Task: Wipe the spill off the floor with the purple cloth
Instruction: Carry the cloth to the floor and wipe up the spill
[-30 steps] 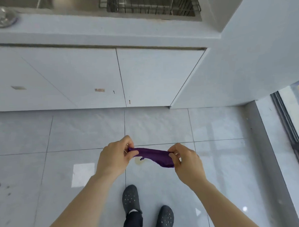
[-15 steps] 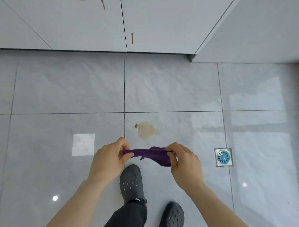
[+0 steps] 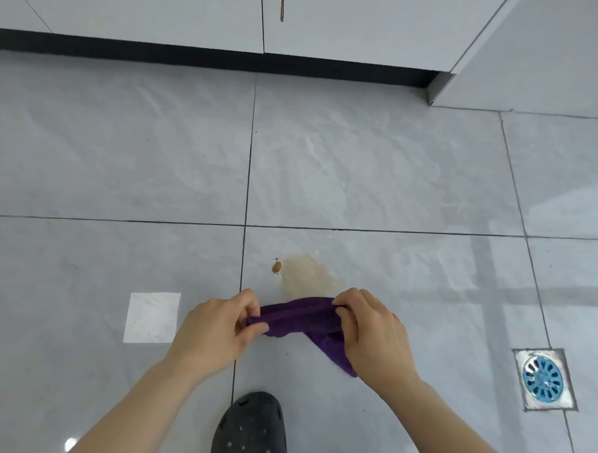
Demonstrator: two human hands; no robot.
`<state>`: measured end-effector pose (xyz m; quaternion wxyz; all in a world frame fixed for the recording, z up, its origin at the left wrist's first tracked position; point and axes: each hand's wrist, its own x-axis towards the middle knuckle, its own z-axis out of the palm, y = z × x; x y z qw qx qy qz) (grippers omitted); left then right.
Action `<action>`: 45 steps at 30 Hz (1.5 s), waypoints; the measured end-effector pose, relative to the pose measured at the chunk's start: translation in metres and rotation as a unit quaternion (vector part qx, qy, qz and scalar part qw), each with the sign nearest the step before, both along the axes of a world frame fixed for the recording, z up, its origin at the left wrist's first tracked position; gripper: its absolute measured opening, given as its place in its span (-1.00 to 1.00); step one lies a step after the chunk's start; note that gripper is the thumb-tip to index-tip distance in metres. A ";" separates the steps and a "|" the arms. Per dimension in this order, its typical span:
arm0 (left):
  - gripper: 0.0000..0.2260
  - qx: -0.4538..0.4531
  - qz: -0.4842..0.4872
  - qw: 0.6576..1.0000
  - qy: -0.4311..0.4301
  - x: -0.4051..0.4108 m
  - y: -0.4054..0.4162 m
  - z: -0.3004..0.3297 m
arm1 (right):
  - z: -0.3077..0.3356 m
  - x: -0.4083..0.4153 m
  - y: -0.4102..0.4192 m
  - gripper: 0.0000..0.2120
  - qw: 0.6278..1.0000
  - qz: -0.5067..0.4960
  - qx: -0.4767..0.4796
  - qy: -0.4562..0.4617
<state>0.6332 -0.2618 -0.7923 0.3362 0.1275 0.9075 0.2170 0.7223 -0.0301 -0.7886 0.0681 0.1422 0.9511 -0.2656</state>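
Observation:
The purple cloth (image 3: 300, 320) is stretched between both hands, bunched into a band, with a loose corner hanging below my right hand. My left hand (image 3: 220, 330) pinches its left end and my right hand (image 3: 372, 331) pinches its right end. A pale brown spill (image 3: 306, 272) lies on the grey tiled floor (image 3: 116, 165) just beyond the cloth, with a small darker brown blob (image 3: 276, 266) at its left edge. The cloth is held above the floor, close to the near edge of the spill.
White cabinet doors (image 3: 350, 22) with a dark toe kick (image 3: 180, 55) run along the top; a brown drip (image 3: 282, 4) marks one door. A blue floor drain (image 3: 543, 380) sits at the right. My dark clog (image 3: 248, 434) stands below the hands.
The view has dropped and come much closer to the floor. The spill now lies right beyond the cloth, and both hands still hold the cloth stretched between them.

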 end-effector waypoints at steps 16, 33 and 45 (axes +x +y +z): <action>-0.38 -0.051 0.023 0.961 0.272 -0.050 0.011 -0.088 | -0.080 -0.029 -0.026 -0.36 0.985 0.128 0.104 0.041; -0.32 -0.130 0.030 0.967 0.217 -0.055 0.006 -0.121 | -0.122 -0.079 -0.012 -0.47 0.979 0.115 0.167 0.007; -0.33 -0.120 0.038 0.966 0.225 -0.054 0.005 -0.121 | -0.128 -0.134 -0.002 -0.65 0.990 0.051 0.093 0.097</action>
